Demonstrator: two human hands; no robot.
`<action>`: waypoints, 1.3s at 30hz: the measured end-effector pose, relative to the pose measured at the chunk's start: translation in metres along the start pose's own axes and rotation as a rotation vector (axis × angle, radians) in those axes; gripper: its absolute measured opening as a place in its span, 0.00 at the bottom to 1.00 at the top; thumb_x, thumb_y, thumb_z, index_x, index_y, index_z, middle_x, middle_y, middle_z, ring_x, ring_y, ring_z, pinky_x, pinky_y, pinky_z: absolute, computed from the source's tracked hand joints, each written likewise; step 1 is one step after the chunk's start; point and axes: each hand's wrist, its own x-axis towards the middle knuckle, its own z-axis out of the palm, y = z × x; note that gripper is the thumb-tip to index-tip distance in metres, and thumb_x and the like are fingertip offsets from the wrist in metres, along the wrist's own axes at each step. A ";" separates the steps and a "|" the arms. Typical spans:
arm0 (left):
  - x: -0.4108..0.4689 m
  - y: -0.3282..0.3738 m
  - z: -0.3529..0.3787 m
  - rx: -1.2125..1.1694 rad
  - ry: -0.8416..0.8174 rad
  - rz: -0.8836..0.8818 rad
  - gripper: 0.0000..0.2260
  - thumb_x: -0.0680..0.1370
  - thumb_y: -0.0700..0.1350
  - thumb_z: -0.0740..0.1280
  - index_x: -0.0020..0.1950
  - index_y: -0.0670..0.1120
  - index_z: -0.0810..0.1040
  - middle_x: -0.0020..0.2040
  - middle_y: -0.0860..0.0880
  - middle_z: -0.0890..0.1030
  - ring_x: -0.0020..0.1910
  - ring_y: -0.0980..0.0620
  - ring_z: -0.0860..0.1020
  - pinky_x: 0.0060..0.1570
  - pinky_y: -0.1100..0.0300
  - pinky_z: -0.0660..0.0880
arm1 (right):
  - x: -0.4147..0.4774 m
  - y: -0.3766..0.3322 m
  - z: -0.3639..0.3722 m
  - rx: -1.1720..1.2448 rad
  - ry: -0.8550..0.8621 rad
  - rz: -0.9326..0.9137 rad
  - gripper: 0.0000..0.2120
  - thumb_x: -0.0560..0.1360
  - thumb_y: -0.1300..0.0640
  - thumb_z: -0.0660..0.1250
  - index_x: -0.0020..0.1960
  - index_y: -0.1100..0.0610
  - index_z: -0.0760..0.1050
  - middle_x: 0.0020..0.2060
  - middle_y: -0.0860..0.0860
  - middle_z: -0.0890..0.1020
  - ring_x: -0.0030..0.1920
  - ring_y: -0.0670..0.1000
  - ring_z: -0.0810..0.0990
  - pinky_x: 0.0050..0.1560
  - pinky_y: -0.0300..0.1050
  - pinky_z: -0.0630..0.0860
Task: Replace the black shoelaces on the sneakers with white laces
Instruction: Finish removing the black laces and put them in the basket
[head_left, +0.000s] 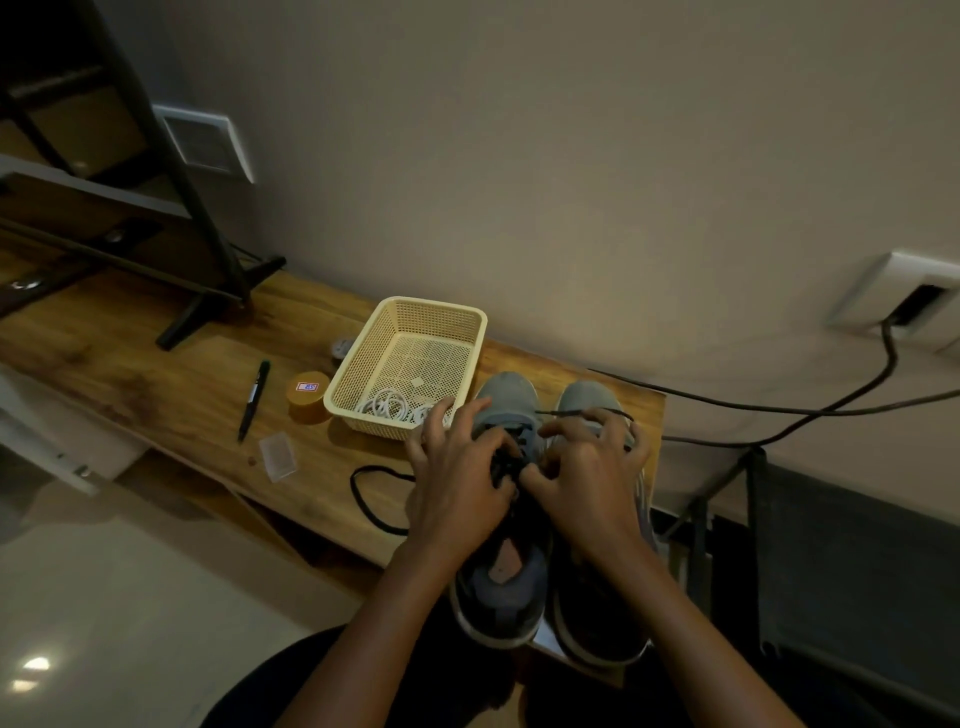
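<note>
Both forearms are stretching forward. Left hand (457, 473) and right hand (587, 467) are sitting knuckles-up, fingers curling, both pinching the black lace (506, 465).

On the wooden tabletop (156, 374) I see a black pen (253, 401) beside a round orange tub (307, 400); a clear plastic packet (278, 457) lies nearer me; a dark cable (892, 353) hangs from the wall socket (904, 296).

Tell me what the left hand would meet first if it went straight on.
Likely the near wall of the basket: the left hand, pinching the black lace on the left sneaker, points away toward that corner. Depth is unclear.
</note>
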 end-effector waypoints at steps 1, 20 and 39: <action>0.000 0.000 0.002 0.030 0.012 0.000 0.10 0.73 0.49 0.69 0.53 0.55 0.76 0.74 0.57 0.59 0.74 0.50 0.46 0.67 0.49 0.46 | 0.000 0.000 0.000 -0.001 0.013 -0.002 0.09 0.68 0.52 0.70 0.32 0.55 0.81 0.56 0.46 0.80 0.67 0.57 0.64 0.67 0.57 0.46; 0.002 -0.001 -0.004 -0.136 0.102 -0.036 0.18 0.68 0.46 0.69 0.56 0.57 0.71 0.73 0.57 0.59 0.74 0.53 0.46 0.66 0.53 0.41 | -0.001 -0.003 -0.003 0.036 -0.047 0.073 0.10 0.70 0.51 0.68 0.34 0.55 0.81 0.58 0.45 0.78 0.68 0.54 0.61 0.68 0.55 0.46; 0.006 -0.004 -0.006 -0.261 0.342 -0.239 0.07 0.71 0.45 0.72 0.42 0.54 0.75 0.67 0.57 0.70 0.72 0.52 0.55 0.66 0.51 0.48 | -0.002 -0.005 -0.007 0.058 -0.074 0.111 0.09 0.70 0.50 0.67 0.34 0.52 0.79 0.58 0.43 0.77 0.66 0.53 0.61 0.69 0.56 0.46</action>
